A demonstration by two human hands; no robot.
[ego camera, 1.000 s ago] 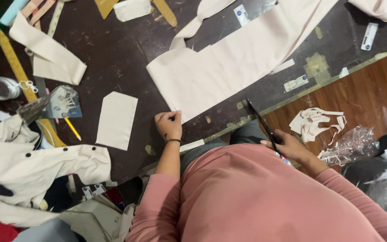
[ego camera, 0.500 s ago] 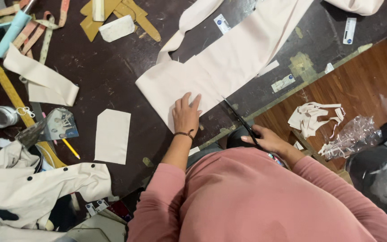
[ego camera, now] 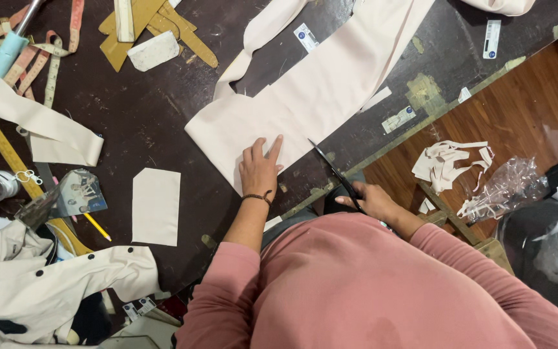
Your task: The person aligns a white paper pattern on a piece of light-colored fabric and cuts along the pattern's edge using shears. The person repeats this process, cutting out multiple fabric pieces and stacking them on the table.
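Two hands at work: left hand (ego camera: pixel 261 169) flat, fingers spread, pinning pale fabric strip (ego camera: pixel 318 97) mid-table; right hand (ego camera: pixel 374 200) grips black scissors (ego camera: pixel 335 173) at its near edge. Cloth looks light, limp, likely shifts; hold flat beside the blades

Bare table (ego camera: pixel 156 129) lies open left of the cream fabric (ego camera: pixel 305 103). Cardboard patterns (ego camera: pixel 163 32) and tape measure (ego camera: pixel 40 58) obstruct the far side.

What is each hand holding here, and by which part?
Right hand grips black scissors by the handles; left hand only presses flat on the pale fabric.
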